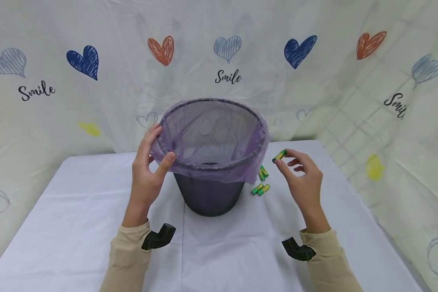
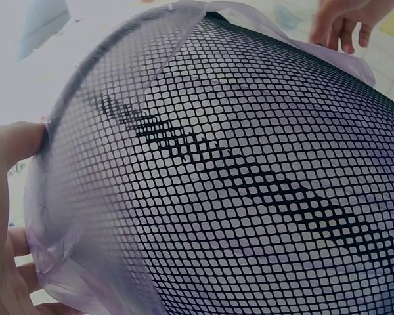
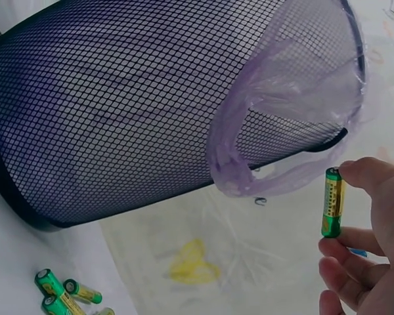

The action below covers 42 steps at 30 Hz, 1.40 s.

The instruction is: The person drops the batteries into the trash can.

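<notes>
Head view: the left hand grips the rim of a mesh bin lined with a purple bag, while the right hand pinches a green-and-yellow battery beside the bin, and four more batteries lie on the worktop between the hands, nearer the right.

There are 5 batteries (4 lying, 1 held), 1 bin, 1 liner and 2 hands.
</notes>
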Tool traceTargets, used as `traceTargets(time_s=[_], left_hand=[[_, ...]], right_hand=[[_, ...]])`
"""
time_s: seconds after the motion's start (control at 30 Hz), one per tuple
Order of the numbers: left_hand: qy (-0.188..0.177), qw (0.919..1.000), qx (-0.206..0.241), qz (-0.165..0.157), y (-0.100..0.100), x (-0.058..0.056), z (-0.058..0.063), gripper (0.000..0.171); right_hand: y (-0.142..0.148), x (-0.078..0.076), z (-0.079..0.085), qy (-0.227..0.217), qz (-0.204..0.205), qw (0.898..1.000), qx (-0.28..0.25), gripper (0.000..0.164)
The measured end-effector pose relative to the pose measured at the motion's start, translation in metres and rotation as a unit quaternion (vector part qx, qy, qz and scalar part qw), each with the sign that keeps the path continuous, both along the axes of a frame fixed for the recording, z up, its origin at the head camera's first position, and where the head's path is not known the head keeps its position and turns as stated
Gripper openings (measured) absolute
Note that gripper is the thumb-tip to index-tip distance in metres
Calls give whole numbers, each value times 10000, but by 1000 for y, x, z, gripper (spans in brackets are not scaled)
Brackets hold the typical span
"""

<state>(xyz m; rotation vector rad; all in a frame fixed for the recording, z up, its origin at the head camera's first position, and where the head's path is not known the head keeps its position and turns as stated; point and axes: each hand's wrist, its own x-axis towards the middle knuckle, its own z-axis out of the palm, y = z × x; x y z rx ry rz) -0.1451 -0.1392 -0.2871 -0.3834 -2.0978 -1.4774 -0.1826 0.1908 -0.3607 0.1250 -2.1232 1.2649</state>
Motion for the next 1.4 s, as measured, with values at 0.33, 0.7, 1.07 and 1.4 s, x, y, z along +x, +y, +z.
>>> traceTargets(time_s=[0.33,0.7,1.07,1.4], left_hand=[[-41,10000,-29,14,0,-1,-3,55],[-86,10000,-3,9,0,-1,-4,55],[-30,10000,58,-42,0,-2,-3,55],[31,10000,17,-31,1,-1,-2,55]], right_hand=[[-16,24,30,-89,-40,9999,-75,33],[-22,26,42,39,71,9999,-86,33],[-28,26,52,260,224,9993,-130,32],[-30,25,59,471,344,9981,-199,33]])
